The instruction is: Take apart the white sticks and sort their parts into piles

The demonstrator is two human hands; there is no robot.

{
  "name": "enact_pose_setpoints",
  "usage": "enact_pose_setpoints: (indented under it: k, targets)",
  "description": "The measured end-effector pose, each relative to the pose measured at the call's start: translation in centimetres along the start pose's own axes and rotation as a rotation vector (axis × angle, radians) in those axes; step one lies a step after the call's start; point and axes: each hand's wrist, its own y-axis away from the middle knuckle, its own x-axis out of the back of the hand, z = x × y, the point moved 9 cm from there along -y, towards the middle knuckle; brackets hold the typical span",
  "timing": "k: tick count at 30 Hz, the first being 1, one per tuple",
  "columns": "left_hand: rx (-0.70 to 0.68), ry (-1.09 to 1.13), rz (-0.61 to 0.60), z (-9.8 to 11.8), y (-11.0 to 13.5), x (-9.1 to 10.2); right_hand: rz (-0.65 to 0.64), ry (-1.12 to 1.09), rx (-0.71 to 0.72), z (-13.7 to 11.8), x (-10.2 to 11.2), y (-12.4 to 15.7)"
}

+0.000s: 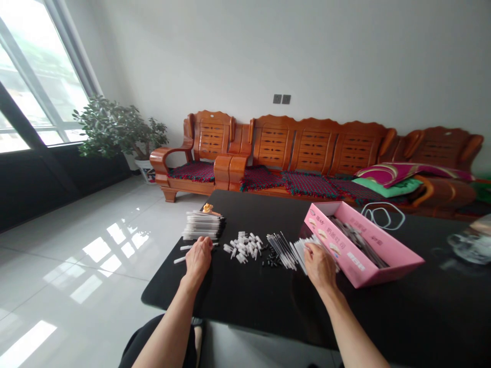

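Left hand (198,258): fingers curled narrow over loose white tubes (179,260) by the tabletop's (249,301) left edge; grip cannot be confirmed. Right hand (320,265): fingertips drawn together at slim white tubes (299,253), just beside the pink carton (364,278); grip likewise unconfirmed. Tubes judged light, stiff, slippery, liable to roll; pinch singly at mid-length.
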Motion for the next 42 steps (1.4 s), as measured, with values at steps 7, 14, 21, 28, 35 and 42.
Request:
enact_pose_setpoints:
  k: [7,14,21,28,35,42]
  targets:
    - [0.037,-0.004,-0.031,-0.6,-0.1,-0.6,0.012,-0.027,0.026,-0.1,-0.1,0.0]
    - [0.039,-0.02,-0.03,-0.6,-0.2,-0.5,-0.008,-0.05,0.011,-0.1,-0.1,0.0]
    - [0.027,-0.018,-0.009,0.2,0.2,0.4,-0.031,-0.114,-0.008,-0.6,0.1,0.0]
    - [-0.212,0.195,0.108,6.8,2.5,3.1,-0.323,-0.55,-0.143,-4.7,-1.7,1.1]
    - [-0.605,0.465,0.191,14.1,6.2,4.0,-0.719,-1.175,-0.347,-11.0,-6.0,4.9]
    - [-0.526,0.733,0.193,13.5,5.9,4.7,-0.697,-1.309,-0.468,-10.7,-5.7,5.2]
